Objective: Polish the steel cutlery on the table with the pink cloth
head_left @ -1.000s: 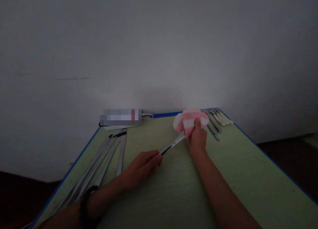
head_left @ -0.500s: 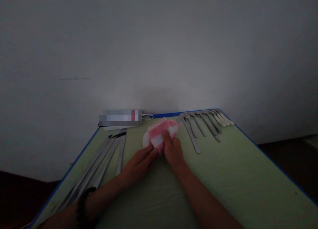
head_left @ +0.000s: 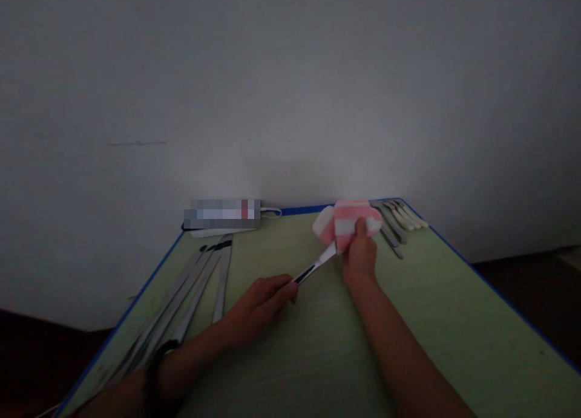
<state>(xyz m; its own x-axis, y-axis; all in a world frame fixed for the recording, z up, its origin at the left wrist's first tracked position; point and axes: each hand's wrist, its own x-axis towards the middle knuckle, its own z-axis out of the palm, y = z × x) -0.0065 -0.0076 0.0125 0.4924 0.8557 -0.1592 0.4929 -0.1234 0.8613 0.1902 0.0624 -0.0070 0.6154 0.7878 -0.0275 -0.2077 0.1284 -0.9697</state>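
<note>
Held the metal utensil [head_left: 314,268] by its near end in the left hand [head_left: 263,302], over the tabletop [head_left: 422,327], left of the cutlery [head_left: 396,229], probably for steadiness. With the right hand [head_left: 362,257], apart from the left, clasped the striped cloth [head_left: 347,225] against the utensil's farther part, likely for firm contact.

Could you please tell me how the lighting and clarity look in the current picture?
Head view: dim overall, the wall darkening towards the upper corners; same head view: the held utensil shows light and dark streaks, the cloth has readable pink-and-white stripes, and pixelation covers an item at the table's back left.
</note>
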